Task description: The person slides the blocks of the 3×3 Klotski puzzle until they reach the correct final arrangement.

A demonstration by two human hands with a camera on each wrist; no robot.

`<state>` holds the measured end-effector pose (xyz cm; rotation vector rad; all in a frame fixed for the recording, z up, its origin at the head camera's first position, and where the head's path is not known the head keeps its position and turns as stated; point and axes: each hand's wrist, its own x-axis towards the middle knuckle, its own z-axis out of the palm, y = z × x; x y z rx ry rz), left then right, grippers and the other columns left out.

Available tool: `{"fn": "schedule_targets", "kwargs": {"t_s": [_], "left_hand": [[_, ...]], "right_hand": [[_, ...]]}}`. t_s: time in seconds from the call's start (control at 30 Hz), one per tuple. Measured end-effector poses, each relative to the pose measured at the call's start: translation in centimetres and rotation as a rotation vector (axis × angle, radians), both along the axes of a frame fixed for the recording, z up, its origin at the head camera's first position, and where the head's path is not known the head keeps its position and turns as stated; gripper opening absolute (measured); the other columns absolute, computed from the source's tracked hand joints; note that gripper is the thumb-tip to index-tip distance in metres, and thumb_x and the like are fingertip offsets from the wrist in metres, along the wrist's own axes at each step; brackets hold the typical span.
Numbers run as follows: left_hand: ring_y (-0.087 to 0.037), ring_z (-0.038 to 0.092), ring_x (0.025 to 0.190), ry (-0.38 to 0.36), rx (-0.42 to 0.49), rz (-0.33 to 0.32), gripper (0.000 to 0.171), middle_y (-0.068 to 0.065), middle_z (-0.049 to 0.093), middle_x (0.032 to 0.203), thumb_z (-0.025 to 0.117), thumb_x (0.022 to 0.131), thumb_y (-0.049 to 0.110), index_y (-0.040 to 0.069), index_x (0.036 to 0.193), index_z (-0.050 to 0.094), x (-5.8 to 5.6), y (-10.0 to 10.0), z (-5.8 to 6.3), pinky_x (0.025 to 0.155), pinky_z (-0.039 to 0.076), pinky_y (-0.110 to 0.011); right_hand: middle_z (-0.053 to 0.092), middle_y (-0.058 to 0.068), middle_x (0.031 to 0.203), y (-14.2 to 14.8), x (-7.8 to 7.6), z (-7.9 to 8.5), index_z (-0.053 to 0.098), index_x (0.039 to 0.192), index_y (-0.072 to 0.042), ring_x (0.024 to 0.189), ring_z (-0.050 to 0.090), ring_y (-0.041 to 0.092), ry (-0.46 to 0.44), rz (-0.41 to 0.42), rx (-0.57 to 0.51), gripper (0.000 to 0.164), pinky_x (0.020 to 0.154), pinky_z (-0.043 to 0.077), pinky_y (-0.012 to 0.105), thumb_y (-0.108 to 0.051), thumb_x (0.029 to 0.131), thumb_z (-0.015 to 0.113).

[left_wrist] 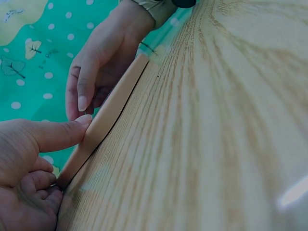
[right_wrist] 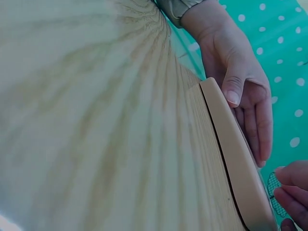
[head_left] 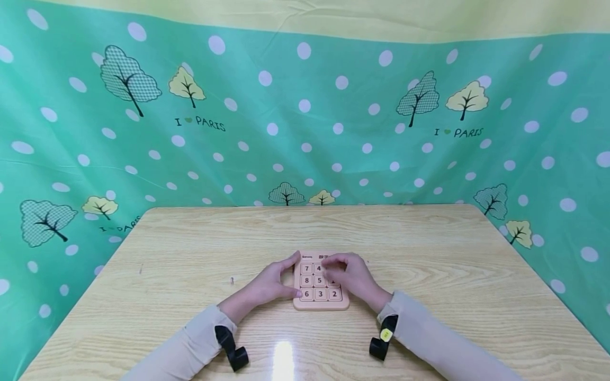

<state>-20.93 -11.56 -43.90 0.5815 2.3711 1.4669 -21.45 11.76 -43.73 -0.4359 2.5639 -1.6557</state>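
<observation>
A pale pink number slide puzzle (head_left: 321,305) lies on the table with its square numbered tiles facing up. My left hand (head_left: 269,283) holds its left side, thumb at the lower left corner and forefinger at the upper left. In the left wrist view that thumb (left_wrist: 62,134) presses the puzzle's side edge (left_wrist: 108,110). Over the right-hand tiles is my right hand (head_left: 356,278), thumb and forefinger bent and apart, their tips by the 4 tile (head_left: 319,268). It hides the top right of the grid and part of the 1 tile.
The wooden table (head_left: 190,243) reaches back to a green dotted curtain (head_left: 305,127) with printed trees. Black straps with small cylinders, such as the left strap (head_left: 229,341), circle both sleeves. Light glares off the table's front (head_left: 283,360).
</observation>
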Motion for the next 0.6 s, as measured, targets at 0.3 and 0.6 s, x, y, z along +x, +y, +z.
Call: {"fn": "schedule_targets", "kwargs": {"t_s": [0.3,0.6], "left_hand": [[-0.028,0.018,0.142,0.007,0.006,0.002,0.095,-0.012,0.025,0.153,0.081,0.070,0.015,0.003,0.147,0.027,0.0,-0.1,0.0,0.116,0.013,-0.044],[-0.028,0.017,0.142,-0.003,0.001,0.000,0.094,-0.011,0.024,0.154,0.081,0.071,0.017,0.003,0.147,0.027,0.0,-0.1,0.0,0.116,0.013,-0.044]], "right_hand": [[0.067,0.002,0.103,-1.4,-0.2,-0.2,0.072,0.101,-0.009,0.103,0.053,0.020,0.055,0.007,0.026,0.024,0.094,0.041,0.041,-0.009,0.077,0.074],[0.062,-0.001,0.098,-2.5,-0.2,-0.4,0.072,0.099,-0.013,0.098,0.042,0.017,0.066,-0.026,0.073,0.024,0.086,0.036,0.034,-0.006,0.076,0.075]]}}
